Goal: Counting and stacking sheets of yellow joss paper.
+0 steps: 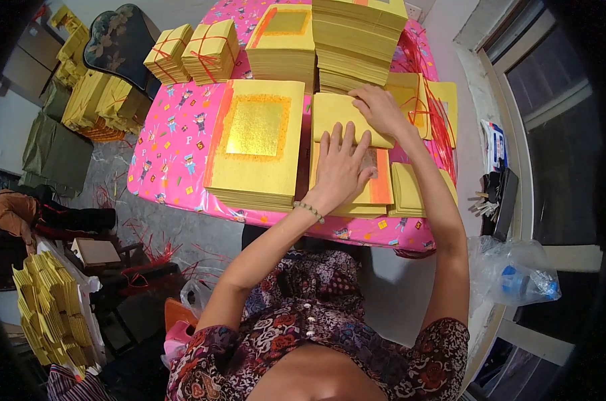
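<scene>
Covering most of the view, a pink patterned table [176,150] is loaded with yellow paper. A tall stack of yellow sheets [356,37] stands at its far side, with a lower stack [281,47] just left of it. Nearer, a wide stack topped by a gold-foil square [256,144] is seen, and right of it a smaller stack with an orange edge [373,194]. A folded yellow sheet [340,117] lies on that smaller stack. Two bundles tied with red string [190,52] sit at the far left. The left hand [340,170] is laid flat with fingers spread on the folded sheet's near edge. The right hand [380,110] is pressed on its far right corner, fingers curled together. A bead bracelet [308,210] is worn on the left wrist.
</scene>
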Available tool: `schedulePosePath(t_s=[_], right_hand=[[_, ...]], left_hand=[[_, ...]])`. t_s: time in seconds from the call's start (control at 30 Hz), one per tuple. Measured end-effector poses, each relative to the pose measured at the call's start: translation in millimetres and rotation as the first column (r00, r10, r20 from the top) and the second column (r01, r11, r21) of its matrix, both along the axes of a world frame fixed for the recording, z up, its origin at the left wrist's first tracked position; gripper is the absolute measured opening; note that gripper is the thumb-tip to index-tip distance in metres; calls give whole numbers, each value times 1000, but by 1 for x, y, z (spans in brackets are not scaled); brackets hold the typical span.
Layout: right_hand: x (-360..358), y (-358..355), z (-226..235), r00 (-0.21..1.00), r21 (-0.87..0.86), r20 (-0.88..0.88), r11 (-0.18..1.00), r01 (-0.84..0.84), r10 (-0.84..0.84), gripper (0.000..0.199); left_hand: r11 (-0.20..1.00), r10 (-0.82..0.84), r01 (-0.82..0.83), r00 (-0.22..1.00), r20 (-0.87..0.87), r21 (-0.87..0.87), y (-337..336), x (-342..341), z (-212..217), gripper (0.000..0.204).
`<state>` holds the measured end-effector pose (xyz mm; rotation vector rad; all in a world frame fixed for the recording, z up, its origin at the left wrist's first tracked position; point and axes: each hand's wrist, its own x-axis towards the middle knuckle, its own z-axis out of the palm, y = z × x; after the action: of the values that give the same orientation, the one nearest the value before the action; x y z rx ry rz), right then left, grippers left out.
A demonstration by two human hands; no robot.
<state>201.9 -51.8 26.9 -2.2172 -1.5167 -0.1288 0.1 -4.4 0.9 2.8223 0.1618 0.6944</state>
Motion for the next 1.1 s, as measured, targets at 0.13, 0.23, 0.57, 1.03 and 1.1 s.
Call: schedulePosePath(t_s=[0.13,0.23,0.57,1.03,1.1], right_hand=[[-2,5,-2,1000,-29,14,999,16,-15,26],[-3,3,-2,1000,-13,22,1000,13,-13,26],[1,3,-4,1000,-36,7,999,5,-4,27],[5,6,-2,999,-68,-39,998,-1,-2,30],[3,7,-3,999,-47,-35,999,21,-22,29]], left_hand=[[1000,10,-10,1000,-6,9,0,-1,2,71],[999,16,-16,1000,6,32,0,1,4,63],[989,142,-141,989,-41,38,6,22,13,40],[991,120,-126,985,120,42,7,24,3,45],[993,108,-115,983,145,40,8,23,2,45]])
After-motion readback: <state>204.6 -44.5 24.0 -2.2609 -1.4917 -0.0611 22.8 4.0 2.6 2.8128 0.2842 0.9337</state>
